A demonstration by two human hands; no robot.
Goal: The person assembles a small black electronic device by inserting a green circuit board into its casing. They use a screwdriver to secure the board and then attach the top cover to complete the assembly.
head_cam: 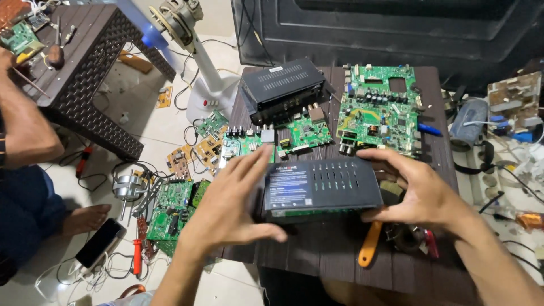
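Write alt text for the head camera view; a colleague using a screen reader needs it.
A person's left hand and right hand hold a slim black vented box over a dark table strewn with green circuit boards, another black box and an orange-handled tool. More boards and cables litter the floor; another person sits at left.

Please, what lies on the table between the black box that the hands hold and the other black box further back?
In the head view, a small green circuit board lies between the held black box and the far black box, on the dark table.
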